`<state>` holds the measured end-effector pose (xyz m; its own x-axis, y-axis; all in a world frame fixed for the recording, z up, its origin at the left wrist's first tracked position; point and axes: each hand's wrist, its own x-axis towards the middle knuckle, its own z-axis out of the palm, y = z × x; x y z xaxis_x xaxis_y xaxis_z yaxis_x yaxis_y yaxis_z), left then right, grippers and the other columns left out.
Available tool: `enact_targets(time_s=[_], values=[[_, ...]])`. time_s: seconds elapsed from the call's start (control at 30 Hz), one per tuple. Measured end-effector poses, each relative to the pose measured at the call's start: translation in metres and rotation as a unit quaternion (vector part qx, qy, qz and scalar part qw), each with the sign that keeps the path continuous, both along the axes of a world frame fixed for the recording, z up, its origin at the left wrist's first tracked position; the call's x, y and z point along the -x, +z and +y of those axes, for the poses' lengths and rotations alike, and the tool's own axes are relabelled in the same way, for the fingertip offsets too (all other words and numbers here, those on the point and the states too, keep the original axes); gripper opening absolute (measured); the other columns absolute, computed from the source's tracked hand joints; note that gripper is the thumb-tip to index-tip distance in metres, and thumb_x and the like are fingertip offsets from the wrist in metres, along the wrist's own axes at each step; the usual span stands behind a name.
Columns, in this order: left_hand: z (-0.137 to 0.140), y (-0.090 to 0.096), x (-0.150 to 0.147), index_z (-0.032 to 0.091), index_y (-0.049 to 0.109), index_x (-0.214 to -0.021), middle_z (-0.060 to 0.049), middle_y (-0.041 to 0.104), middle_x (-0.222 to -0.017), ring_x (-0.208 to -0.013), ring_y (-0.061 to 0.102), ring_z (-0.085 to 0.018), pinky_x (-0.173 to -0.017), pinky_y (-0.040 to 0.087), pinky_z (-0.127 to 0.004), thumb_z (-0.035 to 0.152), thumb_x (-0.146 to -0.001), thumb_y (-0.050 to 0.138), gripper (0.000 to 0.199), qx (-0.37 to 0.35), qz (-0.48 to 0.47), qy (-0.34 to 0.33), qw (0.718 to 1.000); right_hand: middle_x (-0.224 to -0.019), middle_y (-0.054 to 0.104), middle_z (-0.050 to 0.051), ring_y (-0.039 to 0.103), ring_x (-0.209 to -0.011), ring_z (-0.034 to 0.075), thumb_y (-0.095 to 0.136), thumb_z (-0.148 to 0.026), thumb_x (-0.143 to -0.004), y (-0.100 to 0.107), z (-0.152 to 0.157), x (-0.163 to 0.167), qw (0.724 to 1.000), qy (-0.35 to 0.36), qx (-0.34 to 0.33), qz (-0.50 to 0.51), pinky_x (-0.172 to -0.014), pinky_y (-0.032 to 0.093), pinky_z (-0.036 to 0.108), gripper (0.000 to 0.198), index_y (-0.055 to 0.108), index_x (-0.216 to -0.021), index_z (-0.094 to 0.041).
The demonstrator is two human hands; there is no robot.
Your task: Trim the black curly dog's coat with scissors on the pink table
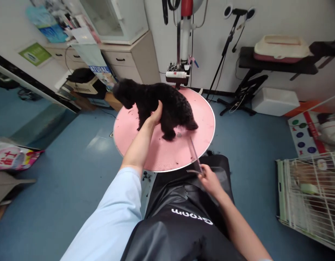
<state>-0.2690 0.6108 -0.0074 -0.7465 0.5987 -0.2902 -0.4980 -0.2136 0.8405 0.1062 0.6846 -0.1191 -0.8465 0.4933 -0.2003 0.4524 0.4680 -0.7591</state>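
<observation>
A small black dog (167, 99) stands on a round pink grooming table (162, 157), its head to the left and its rear to the right. My left hand (156, 114) holds the dog by its near flank; the thumb lies on the coat, and the other fingers are hidden beneath the belly. In my right hand (210, 180), at the table's near edge, is a pair of grooming scissors (196, 154). Its long blades look spread, one pointing up toward the dog's rear, apart from the coat. Bits of cut dark hair lie on the table.
Behind the table rises a stand with a small tool tray (177, 77) holding a white tube. A wire cage (310, 195) is at the right, and drawers (121, 59) stand at the back left. My black apron (178, 217) meets the table's near edge.
</observation>
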Motion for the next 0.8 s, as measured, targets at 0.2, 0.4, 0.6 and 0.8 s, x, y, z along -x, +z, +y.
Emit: enact_targets(time_s=[0.2, 0.4, 0.6, 0.8], values=[[-0.011, -0.016, -0.022, 0.016, 0.067, -0.104, -0.009, 0.069, -0.092, -0.106, 0.065, -0.022, -0.091, 0.055, -0.032, 0.039, -0.090, 0.050, 0.031, 0.015, -0.045, -0.059, 0.997, -0.087, 0.073, 0.010, 0.069, -0.079, 0.029, 0.049, -0.034, -0.084, 0.013, 0.068, -0.090, 0.982, -0.143, -0.101, -0.064, -0.065, 0.050, 0.038, 0.021, 0.063, -0.098, -0.029], [-0.021, -0.019, -0.042, 0.016, 0.065, -0.106, -0.011, 0.068, -0.102, -0.121, 0.056, -0.028, -0.102, 0.048, -0.038, 0.038, -0.072, 0.074, 0.041, 0.002, 0.007, -0.033, 0.999, -0.084, 0.074, 0.007, 0.067, -0.076, 0.021, 0.048, -0.031, -0.087, 0.036, 0.045, -0.033, 0.981, 0.159, -0.102, 0.035, -0.074, 0.047, 0.033, 0.026, 0.071, -0.094, -0.021], [-0.036, -0.007, -0.056, 0.017, 0.063, -0.110, -0.011, 0.061, -0.124, -0.134, 0.043, -0.026, -0.115, 0.033, -0.036, 0.051, -0.072, 0.070, 0.052, 0.086, 0.168, -0.009, 0.982, -0.069, 0.069, 0.004, 0.061, -0.066, 0.017, 0.051, -0.013, -0.076, 0.066, 0.077, 0.023, 0.914, 0.250, -0.318, -0.001, -0.077, 0.035, 0.032, 0.023, 0.071, -0.086, -0.019], [-0.041, -0.002, -0.111, 0.016, 0.061, -0.093, -0.008, 0.064, -0.099, -0.108, 0.058, -0.023, -0.097, 0.047, -0.034, 0.045, -0.077, 0.065, 0.034, 0.248, 0.383, 0.183, 0.871, -0.071, 0.068, 0.009, 0.058, -0.063, 0.017, 0.051, -0.012, -0.077, 0.092, 0.111, 0.030, 0.855, 0.296, -0.422, -0.060, -0.070, 0.028, 0.033, 0.014, 0.065, -0.076, -0.014]])
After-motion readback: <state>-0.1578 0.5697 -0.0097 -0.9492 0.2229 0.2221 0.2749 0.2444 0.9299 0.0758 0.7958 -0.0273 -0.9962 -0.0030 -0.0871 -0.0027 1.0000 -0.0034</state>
